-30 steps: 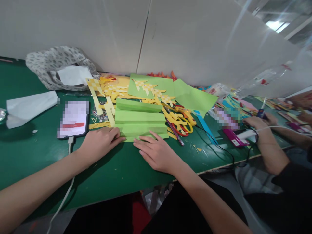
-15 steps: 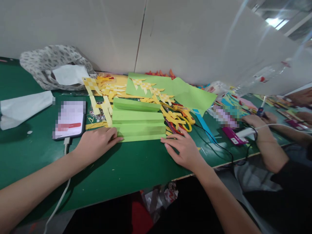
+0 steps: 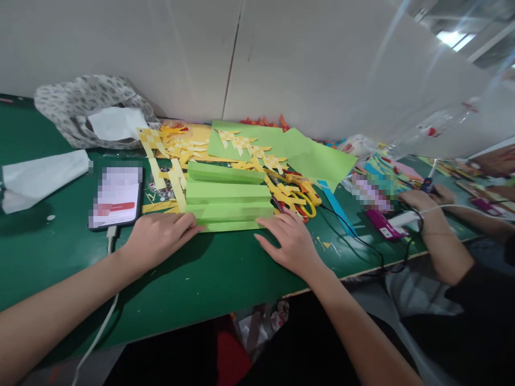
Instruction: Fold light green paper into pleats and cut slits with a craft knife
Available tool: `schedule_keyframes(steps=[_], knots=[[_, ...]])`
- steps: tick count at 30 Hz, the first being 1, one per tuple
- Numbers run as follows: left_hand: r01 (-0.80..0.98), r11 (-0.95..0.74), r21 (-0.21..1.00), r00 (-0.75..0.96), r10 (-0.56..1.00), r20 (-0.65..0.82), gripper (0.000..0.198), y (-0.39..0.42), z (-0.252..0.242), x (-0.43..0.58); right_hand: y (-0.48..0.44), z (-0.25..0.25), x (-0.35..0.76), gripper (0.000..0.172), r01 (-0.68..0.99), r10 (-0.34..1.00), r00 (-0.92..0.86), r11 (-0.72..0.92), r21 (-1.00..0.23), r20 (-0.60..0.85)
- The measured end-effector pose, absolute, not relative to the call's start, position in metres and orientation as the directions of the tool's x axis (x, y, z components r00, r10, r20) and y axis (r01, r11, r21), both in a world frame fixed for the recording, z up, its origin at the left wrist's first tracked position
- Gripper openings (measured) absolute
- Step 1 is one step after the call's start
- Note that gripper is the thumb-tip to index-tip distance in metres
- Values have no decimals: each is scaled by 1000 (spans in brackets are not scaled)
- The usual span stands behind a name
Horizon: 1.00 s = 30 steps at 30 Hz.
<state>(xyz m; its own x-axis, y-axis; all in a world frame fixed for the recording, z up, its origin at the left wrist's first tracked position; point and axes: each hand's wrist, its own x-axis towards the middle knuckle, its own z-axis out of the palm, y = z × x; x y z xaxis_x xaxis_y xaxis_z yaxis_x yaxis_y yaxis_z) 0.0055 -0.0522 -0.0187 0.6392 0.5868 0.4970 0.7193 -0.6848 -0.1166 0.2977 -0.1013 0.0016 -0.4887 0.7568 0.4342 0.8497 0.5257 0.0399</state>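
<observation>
A light green sheet of paper [image 3: 229, 194] with several crosswise pleats lies on the green table, its front edge toward me. My left hand [image 3: 163, 236] holds the sheet's front left corner, thumb and fingers together on it. At the front right, my right hand [image 3: 292, 241] rests its fingertips on the sheet's edge, with the thumb stretched apart on the table side. Just behind that hand lie scissors with yellow and red handles [image 3: 308, 206] and a yellow glue gun [image 3: 309, 188]. Woven yellow paper pieces [image 3: 176, 182] lie beside the sheet's left edge.
A phone [image 3: 116, 197] on a white cable lies left, near a patterned cloth bag [image 3: 92, 112]. Behind the pleated sheet are more green paper [image 3: 322, 158] and woven yellow shapes. Rightward are a blue strip [image 3: 337, 208], a magenta power bank [image 3: 384, 224] and another person's hands [image 3: 420, 201].
My right hand has slid left along the paper's front edge, with its thumb now farther from the fingers. My left hand stays at the left corner.
</observation>
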Motion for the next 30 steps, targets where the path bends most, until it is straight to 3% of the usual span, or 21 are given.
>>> schedule_keyframes(steps=[3, 7, 9, 13, 16, 21, 26, 30], knots=[[619, -775, -128, 685, 453, 570, 33, -54, -14, 6, -98, -1, 284, 33, 804, 724, -562, 592, 59, 400], [561, -824, -82, 696, 416, 585, 31, -56, -12, 6, -94, -3, 273, 25, 754, 665, -612, 654, 61, 427], [605, -796, 21, 650, 509, 564, 34, -56, -12, 5, -93, -2, 270, 23, 743, 638, -611, 667, 59, 469], [737, -561, 378, 428, 819, 382, 33, -55, -8, 4, -93, 0, 270, 16, 756, 594, -575, 649, 86, 563], [762, -411, 501, 318, 911, 264, 29, -54, -4, 6, -94, -1, 271, 16, 749, 570, -578, 655, 101, 584], [725, -387, 569, 344, 920, 188, 33, -52, -6, 9, -96, -10, 277, 21, 721, 595, -594, 692, 31, 541], [714, -417, 562, 451, 888, 86, 33, -52, -11, 10, -100, -15, 285, 23, 696, 625, -554, 710, -107, 550], [717, -427, 551, 465, 882, 78, 32, -52, -14, 10, -94, -8, 305, 22, 861, 681, -279, 489, -137, 677]])
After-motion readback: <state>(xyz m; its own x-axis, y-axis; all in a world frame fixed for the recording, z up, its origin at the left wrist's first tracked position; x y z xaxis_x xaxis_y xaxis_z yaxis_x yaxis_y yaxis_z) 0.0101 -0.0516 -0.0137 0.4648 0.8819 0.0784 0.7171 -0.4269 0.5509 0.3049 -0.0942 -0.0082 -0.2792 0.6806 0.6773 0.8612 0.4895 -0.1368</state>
